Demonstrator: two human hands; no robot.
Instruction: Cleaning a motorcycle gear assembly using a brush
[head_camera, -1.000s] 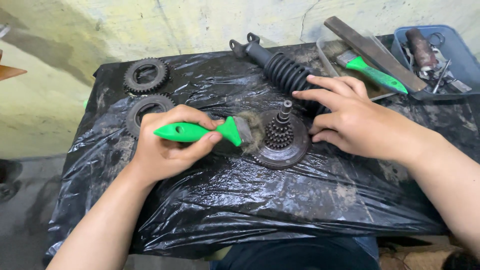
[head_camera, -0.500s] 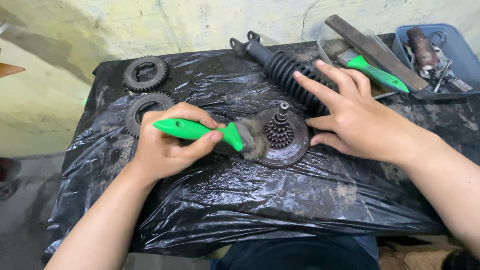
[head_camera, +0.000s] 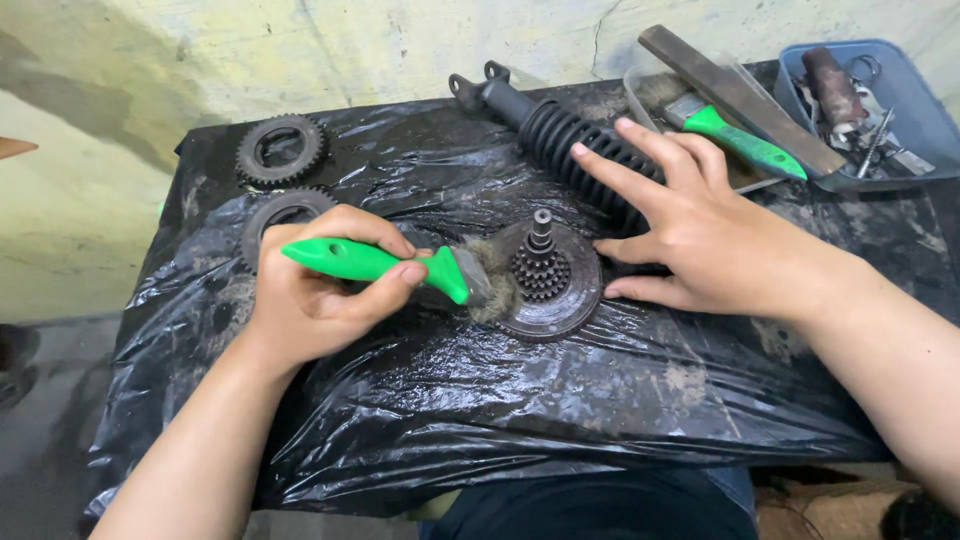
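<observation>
Gear cluster (head_camera: 545, 280) sits on black plastic sheet (head_camera: 500, 400) covering the table, near the sheet's middle; a round dirty disc with stacked small gears and a short shaft standing upright at its centre; left hand (head_camera: 320, 290) just left of the cluster, fingers wrapped tight around a green-handled brush (head_camera: 385, 265); brush bristles pressed against the cluster's left edge; right hand (head_camera: 700, 240) just right of the cluster, fingers spread, thumb and lower fingertips touching the disc's right rim, holding nothing; black shock absorber (head_camera: 560, 140) lies beyond the cluster, partly under the right hand's fingers; two loose gear rings (head_camera: 282, 150) lie far left of the cluster; second green-handled brush (head_camera: 745, 145) and a flat metal file (head_camera: 740, 95) lie beyond the right hand; blue tray (head_camera: 925, 110) of small tools at the far right corner.
</observation>
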